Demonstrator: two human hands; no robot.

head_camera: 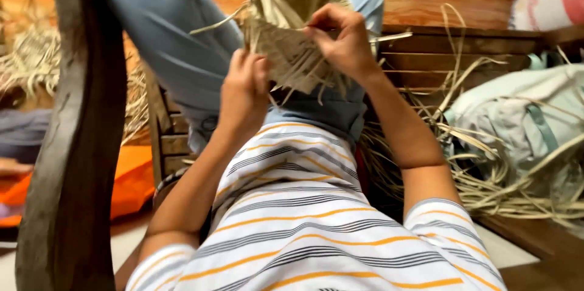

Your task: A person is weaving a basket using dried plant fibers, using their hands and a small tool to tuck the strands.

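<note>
A half-woven basket of pale dried straw strips rests on my raised knees, with loose strip ends sticking out from its edge. My left hand grips its lower side, fingers curled around the woven wall. My right hand pinches one strip at the upper rim of the weave. I wear a white striped shirt and grey-blue trousers.
A dark wooden armrest rises at the left. Loose straw strips lie heaped on the wooden bench at right, beside a pale cloth bag. Something orange lies low at left, more straw behind it.
</note>
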